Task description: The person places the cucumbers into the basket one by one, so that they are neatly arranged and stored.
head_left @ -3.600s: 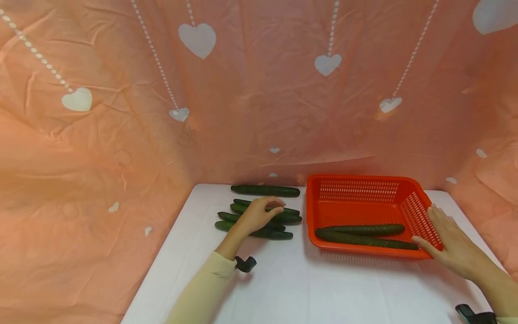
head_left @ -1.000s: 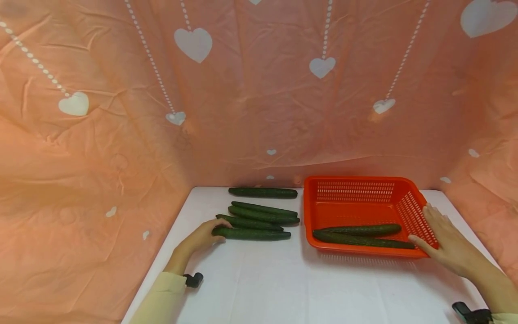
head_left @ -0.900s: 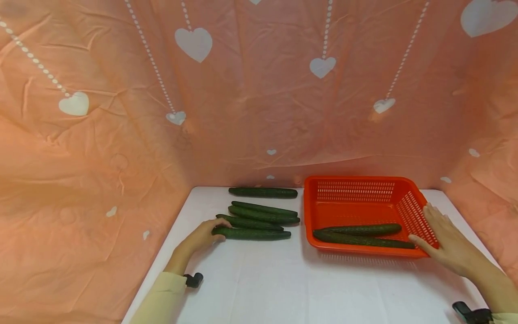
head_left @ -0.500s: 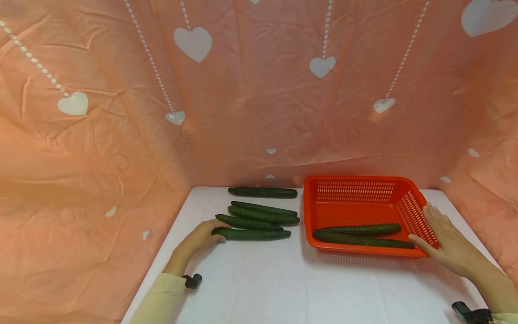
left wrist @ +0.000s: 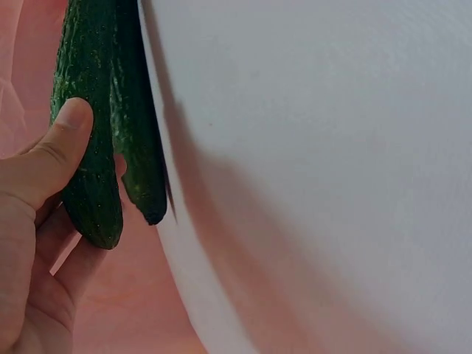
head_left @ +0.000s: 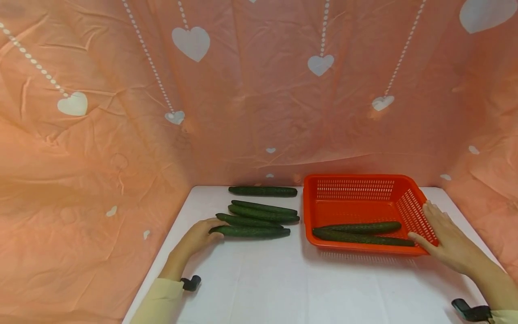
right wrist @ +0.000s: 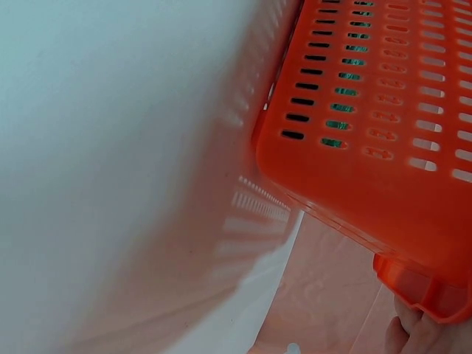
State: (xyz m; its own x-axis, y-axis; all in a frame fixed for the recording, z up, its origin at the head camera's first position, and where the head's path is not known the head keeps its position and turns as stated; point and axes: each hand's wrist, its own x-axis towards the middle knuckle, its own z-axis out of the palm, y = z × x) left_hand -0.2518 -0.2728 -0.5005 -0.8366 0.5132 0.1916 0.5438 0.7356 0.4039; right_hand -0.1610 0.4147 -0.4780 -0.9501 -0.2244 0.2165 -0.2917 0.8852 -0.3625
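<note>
My left hand [head_left: 198, 236] pinches the left end of the nearest cucumber [head_left: 252, 232] in a group on the white table. In the left wrist view the thumb [left wrist: 74, 114] lies on top of this cucumber, with the fingers on its far side. A second cucumber [left wrist: 141, 158] lies close beside it. My right hand [head_left: 451, 243] rests at the right side of a red plastic basket [head_left: 364, 247], thumb stretched toward the front rim and fingers along the side. Two cucumbers [head_left: 364, 237] lie along the basket's front. In the right wrist view fingertips [right wrist: 405, 313] show at the basket's handle.
Several more cucumbers [head_left: 263, 216] lie behind the held one, left of the basket. One cucumber [head_left: 263, 191] lies apart near the table's back edge. A pink sheet [head_left: 251, 112] with white hearts hangs around the back and sides of the table [head_left: 283, 283].
My left hand has moved from over the middle of the group to the nearest cucumber's left end and gripped it. That end has just shifted slightly left. The right hand stays at the basket.
</note>
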